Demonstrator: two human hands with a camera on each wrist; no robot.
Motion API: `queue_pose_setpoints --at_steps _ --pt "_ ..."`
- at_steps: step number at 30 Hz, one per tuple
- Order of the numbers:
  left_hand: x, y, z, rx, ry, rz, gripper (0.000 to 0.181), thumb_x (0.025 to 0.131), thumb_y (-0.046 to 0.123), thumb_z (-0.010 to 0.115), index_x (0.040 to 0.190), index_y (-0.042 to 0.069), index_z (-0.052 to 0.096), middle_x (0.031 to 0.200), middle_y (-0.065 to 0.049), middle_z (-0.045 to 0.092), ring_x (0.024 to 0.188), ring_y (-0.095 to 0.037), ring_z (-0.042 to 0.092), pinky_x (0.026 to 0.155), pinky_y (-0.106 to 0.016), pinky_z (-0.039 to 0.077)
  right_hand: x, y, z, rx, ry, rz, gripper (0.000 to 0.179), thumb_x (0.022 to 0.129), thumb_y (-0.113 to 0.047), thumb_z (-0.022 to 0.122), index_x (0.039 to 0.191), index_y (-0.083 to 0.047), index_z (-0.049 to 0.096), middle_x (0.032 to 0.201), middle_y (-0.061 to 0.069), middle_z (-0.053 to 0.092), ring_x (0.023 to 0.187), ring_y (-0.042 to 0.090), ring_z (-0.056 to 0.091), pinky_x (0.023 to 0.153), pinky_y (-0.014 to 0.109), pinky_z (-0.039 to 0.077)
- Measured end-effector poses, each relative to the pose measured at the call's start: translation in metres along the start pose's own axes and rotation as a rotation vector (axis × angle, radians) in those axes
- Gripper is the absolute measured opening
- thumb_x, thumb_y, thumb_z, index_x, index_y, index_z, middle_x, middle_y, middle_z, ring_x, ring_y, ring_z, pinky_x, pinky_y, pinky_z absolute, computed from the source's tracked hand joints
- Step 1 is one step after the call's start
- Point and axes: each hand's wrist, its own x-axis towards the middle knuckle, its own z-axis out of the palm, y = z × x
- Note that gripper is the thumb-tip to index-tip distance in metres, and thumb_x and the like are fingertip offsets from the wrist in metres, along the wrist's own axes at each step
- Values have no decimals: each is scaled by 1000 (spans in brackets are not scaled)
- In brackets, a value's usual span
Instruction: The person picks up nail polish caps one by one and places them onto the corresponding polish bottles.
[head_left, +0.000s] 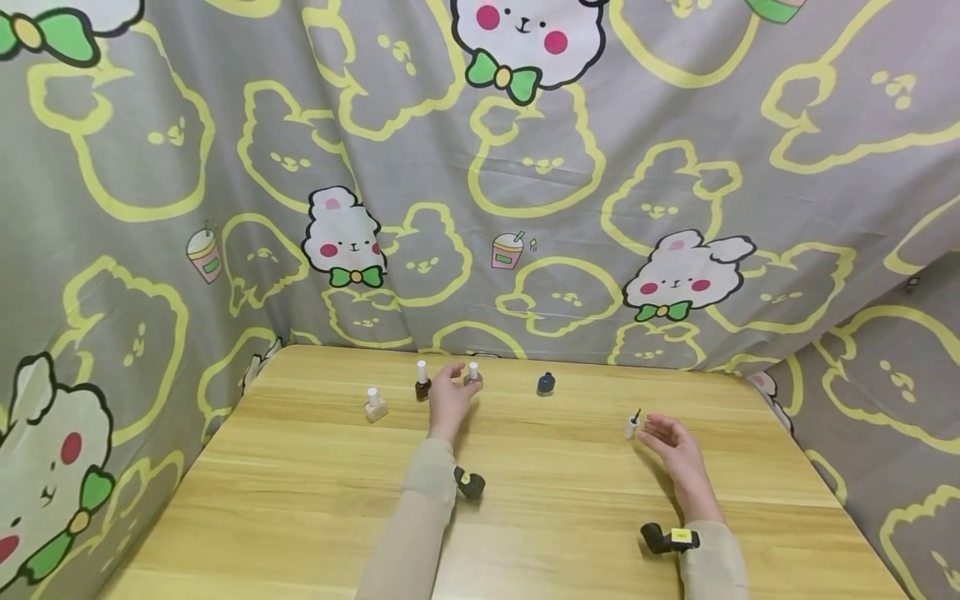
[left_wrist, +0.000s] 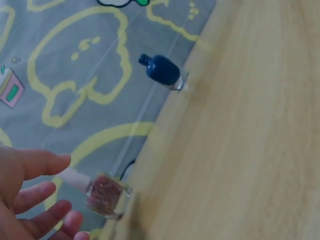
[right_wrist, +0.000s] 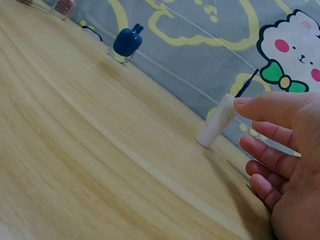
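Note:
A nail polish bottle with pink glitter (left_wrist: 106, 195) and a white cap stands upright by my left hand (head_left: 452, 402). The fingers (left_wrist: 42, 164) are loosely bent beside its cap; I cannot tell whether they touch it. Off to the right, a white nail polish cap (right_wrist: 216, 122) stands on the table with its dark brush pointing up. My right hand (head_left: 681, 460) is beside this cap, fingers relaxed and gripping nothing; a fingertip comes close to its top. Between the hands and farther back stands an uncapped dark blue nail polish bottle (head_left: 546, 384).
Left of my left hand stand a dark nail polish bottle (head_left: 423, 388) and a pale beige one (head_left: 376, 407), both white-capped. The wooden table (head_left: 540, 517) ends at a grey patterned curtain (head_left: 555, 183) behind the bottles. More curtain hangs at both sides.

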Motion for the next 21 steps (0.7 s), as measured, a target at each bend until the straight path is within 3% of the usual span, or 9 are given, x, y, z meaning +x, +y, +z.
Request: queue_pose_setpoints --at_steps 4,10,17,21 --pt "-2 8 -1 -26 15 19 47 81 10 76 126 5 61 126 -18 60 109 -38 61 93 -48 50 -1 0 0 -30 -13 -8 62 92 -27 67 141 0 39 104 -27 55 98 -11 51 85 4 41" --pt "-5 19 -1 -63 31 82 46 81 7 75 125 5 62 126 -18 60 107 -35 59 92 -45 51 1 2 0 -66 -21 1 63 92 -30 67 142 -2 39 111 -22 55 102 -8 50 86 5 40" --pt "-10 32 -1 -54 5 132 45 81 8 76 124 6 62 124 -15 61 107 -33 59 89 -41 54 3 3 2 -153 -30 -16 63 92 -32 67 143 -4 42 137 13 53 103 -8 49 88 6 37" --pt "-13 36 2 -71 -19 164 43 81 9 76 122 5 63 120 -14 62 105 -33 59 85 -39 53 3 3 3 -178 -42 -30 64 92 -33 67 143 -5 42 141 19 49 100 -10 47 87 6 37"
